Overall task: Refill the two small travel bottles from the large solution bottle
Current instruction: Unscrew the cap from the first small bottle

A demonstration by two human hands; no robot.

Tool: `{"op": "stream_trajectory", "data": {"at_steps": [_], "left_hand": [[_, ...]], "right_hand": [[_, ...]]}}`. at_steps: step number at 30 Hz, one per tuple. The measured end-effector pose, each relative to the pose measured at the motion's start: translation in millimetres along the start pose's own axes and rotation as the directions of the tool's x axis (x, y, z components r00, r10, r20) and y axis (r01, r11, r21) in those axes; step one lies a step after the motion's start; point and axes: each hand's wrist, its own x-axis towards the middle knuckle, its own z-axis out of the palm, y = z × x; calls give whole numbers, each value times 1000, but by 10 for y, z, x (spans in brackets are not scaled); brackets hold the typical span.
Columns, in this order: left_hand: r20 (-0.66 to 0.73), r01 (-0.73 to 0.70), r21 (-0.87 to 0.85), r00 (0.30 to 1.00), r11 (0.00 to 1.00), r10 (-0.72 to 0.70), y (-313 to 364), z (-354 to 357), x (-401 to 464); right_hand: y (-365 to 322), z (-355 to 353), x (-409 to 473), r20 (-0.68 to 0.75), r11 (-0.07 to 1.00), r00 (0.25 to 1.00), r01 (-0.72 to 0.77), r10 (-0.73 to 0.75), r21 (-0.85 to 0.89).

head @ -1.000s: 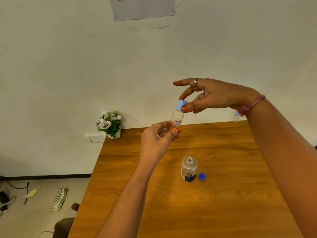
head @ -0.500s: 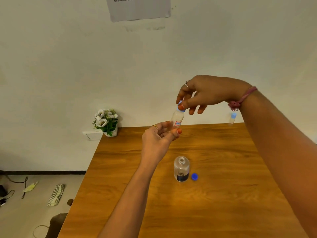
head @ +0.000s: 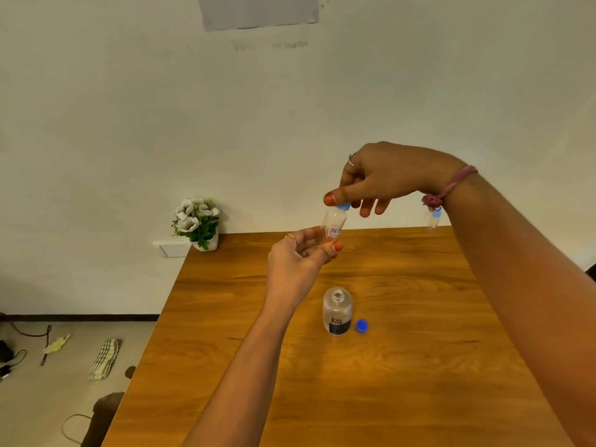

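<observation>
Two hands share one small travel bottle (head: 333,224): my left hand (head: 300,256) pinches its base, my right hand (head: 371,179) grips the light-blue cap (head: 344,206), so I'd twist gently, upright.

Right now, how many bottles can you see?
3: a small bottle held up in both hands, a big open bottle standing on the table, and another small bottle at the table's far edge, partly hidden behind the right wrist.

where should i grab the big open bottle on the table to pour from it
Grip the large clear solution bottle around its straight middle, just above the dark label, probably coming in from the side. It stands upright with its neck open, so a grasp from above would cover the mouth. Its small blue cap lies on the wooden table at its right, so approach from the left or front.
</observation>
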Motion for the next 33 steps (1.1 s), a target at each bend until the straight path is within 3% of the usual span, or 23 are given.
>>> {"op": "stream_trajectory", "data": {"at_steps": [3,7,11,14,23,25,28,31,33], "left_hand": [[8,2,-10,1000,1000,-2,-18,6,5],[12,4,-22,1000,1000,-4,-45,14,6],[18,7,-45,1000,999,-7,-63,23,10],[30,6,-51,1000,999,-5,-77,32,17],[50,30,-60,998,998,-27,-189,25,47],[53,34,-45,998,998,-32,-228,19,58],[51,56,-57,997,997,-53,-323,8,76],[24,84,-52,996,995,-83,-464,-22,65],[11,101,-58,995,993,-100,-578,-46,38]], "right_hand": [[5,-8,-38,16,998,998,62,-62,-17],[9,25,-35,14,1000,1000,-19,19,-6],[30,41,-43,20,997,999,42,-41,-62],[32,44,-46,-5,999,1000,2,-2,-32],[100,84,-85,-51,982,995,81,-91,-170],[147,117,-135,-60,987,992,99,-107,-125],[279,221,-275,-224,994,973,78,-59,76],[433,534,-400,-342,897,938,112,47,428],[521,821,-448,-348,805,932,130,99,578]]}}
